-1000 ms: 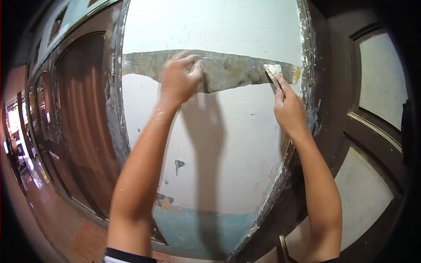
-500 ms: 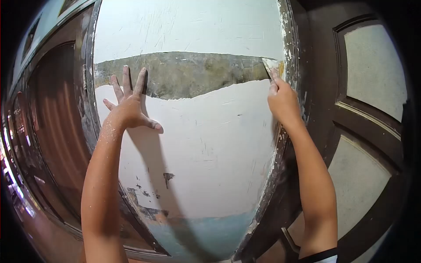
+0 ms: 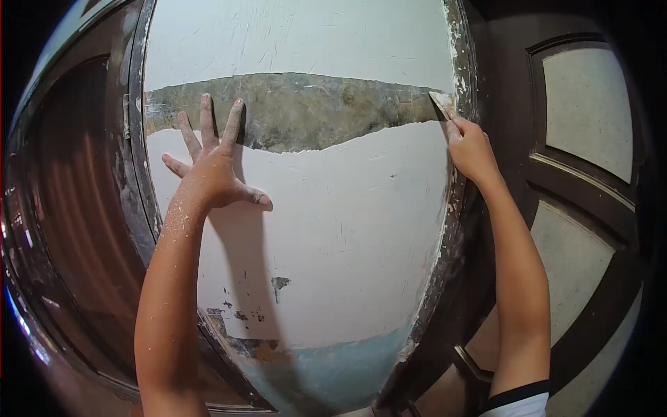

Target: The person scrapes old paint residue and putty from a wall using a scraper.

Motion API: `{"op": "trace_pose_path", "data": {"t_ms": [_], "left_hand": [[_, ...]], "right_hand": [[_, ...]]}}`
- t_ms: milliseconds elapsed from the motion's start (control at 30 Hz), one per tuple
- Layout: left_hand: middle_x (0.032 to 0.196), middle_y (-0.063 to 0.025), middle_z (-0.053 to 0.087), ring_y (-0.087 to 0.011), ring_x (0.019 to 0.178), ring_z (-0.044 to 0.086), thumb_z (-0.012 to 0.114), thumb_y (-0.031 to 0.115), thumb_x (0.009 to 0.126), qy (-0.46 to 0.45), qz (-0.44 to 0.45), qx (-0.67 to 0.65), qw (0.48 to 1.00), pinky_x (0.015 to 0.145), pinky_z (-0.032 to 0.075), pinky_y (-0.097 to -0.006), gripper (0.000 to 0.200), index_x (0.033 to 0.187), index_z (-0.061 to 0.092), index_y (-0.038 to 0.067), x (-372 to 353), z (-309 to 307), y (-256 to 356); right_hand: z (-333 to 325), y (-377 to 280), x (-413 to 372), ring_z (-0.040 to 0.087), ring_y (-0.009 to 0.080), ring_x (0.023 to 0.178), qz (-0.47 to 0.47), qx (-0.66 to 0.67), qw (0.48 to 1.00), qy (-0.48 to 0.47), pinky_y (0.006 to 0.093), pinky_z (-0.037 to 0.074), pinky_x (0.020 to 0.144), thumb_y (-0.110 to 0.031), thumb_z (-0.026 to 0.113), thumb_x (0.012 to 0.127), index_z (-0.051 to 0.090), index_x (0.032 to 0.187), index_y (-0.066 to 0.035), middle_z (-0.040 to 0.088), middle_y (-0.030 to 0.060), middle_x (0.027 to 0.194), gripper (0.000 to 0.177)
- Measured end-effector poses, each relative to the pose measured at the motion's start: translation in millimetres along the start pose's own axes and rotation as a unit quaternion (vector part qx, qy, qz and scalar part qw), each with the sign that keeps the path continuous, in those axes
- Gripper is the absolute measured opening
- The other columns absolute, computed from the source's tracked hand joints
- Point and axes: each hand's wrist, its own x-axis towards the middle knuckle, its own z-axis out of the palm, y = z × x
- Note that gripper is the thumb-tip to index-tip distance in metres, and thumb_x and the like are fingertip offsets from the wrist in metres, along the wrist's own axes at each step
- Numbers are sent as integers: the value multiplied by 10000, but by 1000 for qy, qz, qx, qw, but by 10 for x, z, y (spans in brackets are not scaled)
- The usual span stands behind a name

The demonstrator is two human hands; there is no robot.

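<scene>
My right hand (image 3: 474,149) grips a putty knife (image 3: 442,104), its pale triangular blade lying at the right end of a bare grey-brown strip (image 3: 313,111) on the wall. Most of the knife's handle is hidden in my fingers. Flat against the wall panel (image 3: 333,215) rests my left hand (image 3: 215,163), fingers spread, the longer ones reaching over the bare strip and the thumb on the white coating below. Pale dust coats its fingers and forearm. White coating lies above and below the strip, with ragged edges.
A worn dark frame (image 3: 464,69) with flaking paint borders the panel on the right. Beyond it stands a dark door (image 3: 511,125) with pale insets. Dark brown panelling (image 3: 83,181) lines the left. Lower down are chipped patches (image 3: 243,340) and a blue-green band (image 3: 347,372).
The view has shifted slightly. My right hand and the putty knife sit a little farther right, toward the frame edge. My left hand stays spread on the wall.
</scene>
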Motion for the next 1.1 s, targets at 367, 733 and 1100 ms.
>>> {"op": "trace_pose_path", "data": {"t_ms": [367, 733, 1100], "left_hand": [[1727, -130, -145, -534, 1521, -205, 966, 593, 106, 56, 18, -20, 998, 988, 39, -906, 1764, 1647, 131, 393, -35, 100, -44], [1739, -99, -89, -499, 1541, -181, 930, 650, 60, 115, 36, -34, 992, 1008, -17, -890, 1771, 1641, 175, 394, -19, 222, -107], [1742, -99, -71, -488, 1548, -177, 964, 553, 102, 135, 51, -42, 989, 1027, -34, -873, 1722, 1638, 200, 395, -36, 259, -144]], "right_hand": [[0, -22, 54, 621, 387, 1258, 30, -41, 999, -9, 386, 466, 1049, -337, 510, 1040, 596, 1424, -161, 657, 232, 1326, 431], [21, 240, 286, 612, 371, 1268, -34, -39, 998, -33, 378, 450, 1077, -352, 524, 1028, 577, 1443, -179, 633, 182, 1381, 453], [-40, 457, 380, 645, 392, 1219, -73, 23, 996, -51, 402, 470, 1040, -361, 544, 1021, 635, 1359, -109, 674, 247, 1276, 432]]}}
